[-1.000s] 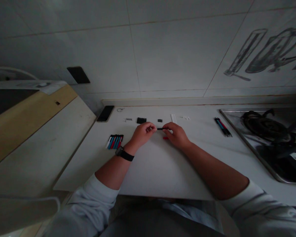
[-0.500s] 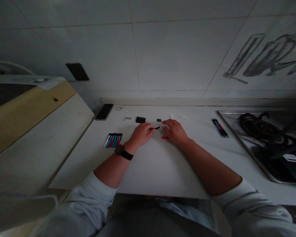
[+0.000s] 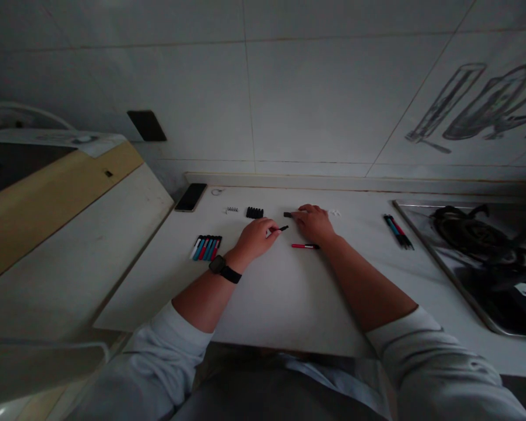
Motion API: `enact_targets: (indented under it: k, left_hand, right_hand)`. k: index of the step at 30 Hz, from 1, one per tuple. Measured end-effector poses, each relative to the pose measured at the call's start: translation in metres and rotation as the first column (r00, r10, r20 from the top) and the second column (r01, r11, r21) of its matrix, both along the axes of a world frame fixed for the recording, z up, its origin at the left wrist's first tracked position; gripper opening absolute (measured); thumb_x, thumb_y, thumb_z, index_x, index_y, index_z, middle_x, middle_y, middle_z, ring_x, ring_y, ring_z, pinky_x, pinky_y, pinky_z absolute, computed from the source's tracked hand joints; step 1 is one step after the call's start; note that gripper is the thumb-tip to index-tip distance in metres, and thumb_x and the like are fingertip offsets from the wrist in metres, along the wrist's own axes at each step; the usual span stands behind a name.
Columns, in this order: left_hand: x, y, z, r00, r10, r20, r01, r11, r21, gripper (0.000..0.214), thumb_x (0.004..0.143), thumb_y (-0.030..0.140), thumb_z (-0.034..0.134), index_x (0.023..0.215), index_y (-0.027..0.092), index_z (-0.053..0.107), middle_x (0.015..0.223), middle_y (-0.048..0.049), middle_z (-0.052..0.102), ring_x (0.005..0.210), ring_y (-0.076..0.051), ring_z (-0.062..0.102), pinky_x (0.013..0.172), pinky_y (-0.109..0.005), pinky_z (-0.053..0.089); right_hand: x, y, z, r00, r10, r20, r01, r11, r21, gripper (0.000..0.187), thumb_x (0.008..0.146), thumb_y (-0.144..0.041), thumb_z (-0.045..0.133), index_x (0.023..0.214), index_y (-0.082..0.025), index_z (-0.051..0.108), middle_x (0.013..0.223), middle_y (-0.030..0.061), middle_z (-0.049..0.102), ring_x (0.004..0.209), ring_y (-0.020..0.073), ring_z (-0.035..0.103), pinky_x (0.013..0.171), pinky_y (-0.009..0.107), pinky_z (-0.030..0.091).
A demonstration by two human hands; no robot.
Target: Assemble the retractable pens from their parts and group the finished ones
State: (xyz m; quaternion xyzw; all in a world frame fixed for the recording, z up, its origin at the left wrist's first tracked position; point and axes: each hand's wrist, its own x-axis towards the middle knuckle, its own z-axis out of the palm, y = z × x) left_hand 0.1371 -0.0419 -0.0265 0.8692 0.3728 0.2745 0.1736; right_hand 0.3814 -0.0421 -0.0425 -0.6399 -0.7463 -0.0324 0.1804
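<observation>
You are now holding the black piece in your left hand alone, its fingers pinched together on one end so the piece is sticking out just above the bench; a second ago your right hand was gripping the other end. That hand is reaching back beside the small dark part at the rear, fingers curled down, and I cannot tell whether they are closing on anything; its move is leaving the red pen uncovered, lying just beside your right wrist.
</observation>
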Motion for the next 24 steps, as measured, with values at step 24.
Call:
enact_targets:
  k: [24]
  left_hand:
    - [0.000, -0.001, 0.001, 1.000, 0.008, -0.008, -0.008, 1.000, -0.008, 0.006, 0.094, 0.024, 0.066, 0.094, 0.020, 0.071, 0.095, -0.0046, 0.070, 0.084, -0.019, 0.064, 0.083, -0.033, 0.051]
  right_hand:
    - [-0.002, -0.009, 0.013, 0.993, 0.102, 0.060, -0.102, 0.995, -0.001, 0.018, 0.092, -0.022, 0.066, 0.100, -0.025, 0.081, 0.112, 0.0103, 0.073, 0.106, 0.0293, 0.063, 0.096, 0.044, 0.044]
